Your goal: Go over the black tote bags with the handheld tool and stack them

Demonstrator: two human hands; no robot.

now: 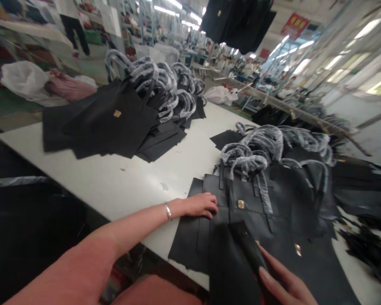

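Black bag panels lie layered at the table's near edge, with plastic-wrapped handles and a small gold clasp on them. My left hand rests on the upper left part of these panels, its fingers bent and close together; whatever lies beneath the fingertips is hidden. At the lower right, my right hand holds a folded black flap between thumb and fingers, raised a little over the stack. More black panels with gold clasps spread to the right of it.
A second pile of black bag pieces with wrapped handles sits on the far left of the white table. Black bags hang overhead. Behind are plastic bundles, a metal rail and a standing person.
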